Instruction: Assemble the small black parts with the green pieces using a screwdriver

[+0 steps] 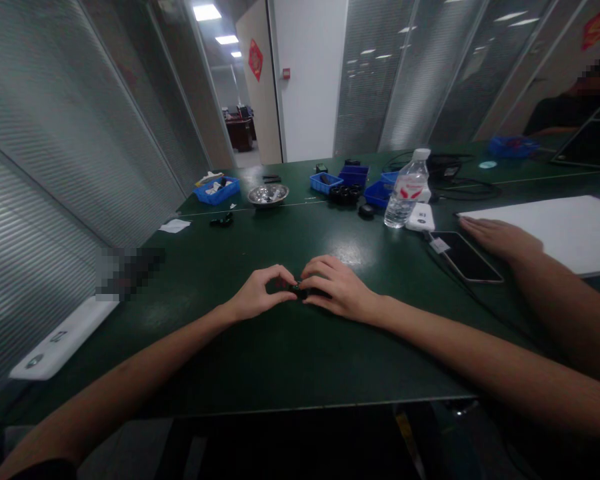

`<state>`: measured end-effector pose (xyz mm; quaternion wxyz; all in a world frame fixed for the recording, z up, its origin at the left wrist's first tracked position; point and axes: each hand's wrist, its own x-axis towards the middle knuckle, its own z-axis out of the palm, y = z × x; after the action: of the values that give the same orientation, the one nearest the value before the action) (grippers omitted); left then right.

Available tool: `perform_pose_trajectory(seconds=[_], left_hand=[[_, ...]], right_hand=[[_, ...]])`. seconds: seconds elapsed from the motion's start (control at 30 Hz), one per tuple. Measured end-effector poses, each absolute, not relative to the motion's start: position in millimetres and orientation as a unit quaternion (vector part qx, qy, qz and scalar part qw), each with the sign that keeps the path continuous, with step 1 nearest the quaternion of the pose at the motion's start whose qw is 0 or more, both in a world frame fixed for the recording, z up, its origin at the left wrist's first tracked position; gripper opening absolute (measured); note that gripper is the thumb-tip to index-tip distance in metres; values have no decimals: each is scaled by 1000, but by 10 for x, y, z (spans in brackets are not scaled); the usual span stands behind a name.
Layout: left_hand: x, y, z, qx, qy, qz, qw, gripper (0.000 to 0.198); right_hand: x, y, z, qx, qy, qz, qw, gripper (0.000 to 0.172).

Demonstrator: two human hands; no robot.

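Observation:
Both hands meet over the middle of a dark green table (300, 360). Between their fingertips is a small black part (298, 289), too small and too covered to name its kind. My left hand (260, 292) pinches it from the left with thumb and index finger. From the right, my right hand (337, 288) closes its thumb and fingers on the same part, hiding much of it. Farther off to the left lies a loose black piece (223, 221), apart from both hands.
Behind the hands stand a metal bowl (269, 195), a blue basket (217, 191), another blue basket (326, 183) and a water bottle (407, 190). A phone (466, 256) with a cable lies at right, beside another person's hand (503, 237) on white paper (555, 230). A white power bank (63, 340) is left.

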<state>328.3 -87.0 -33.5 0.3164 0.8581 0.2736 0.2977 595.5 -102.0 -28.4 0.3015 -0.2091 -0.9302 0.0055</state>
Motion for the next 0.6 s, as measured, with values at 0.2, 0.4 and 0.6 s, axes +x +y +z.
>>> perform_pose_trajectory(seconds=[0.2,0.4,0.6], left_hand=[[3312,-868,-340,877,309,237,281,21],[3309,-848,-337,887,305,222,268,21],[3294,-834,-357,878,337,221,257,22]], right_hand=[[5993,-956,-345,-193,-946,4,259,29],[5998,-960,-341,-191,-950,12,246,28],[5968,-1010,-327,-278,-926,-6,256,42]])
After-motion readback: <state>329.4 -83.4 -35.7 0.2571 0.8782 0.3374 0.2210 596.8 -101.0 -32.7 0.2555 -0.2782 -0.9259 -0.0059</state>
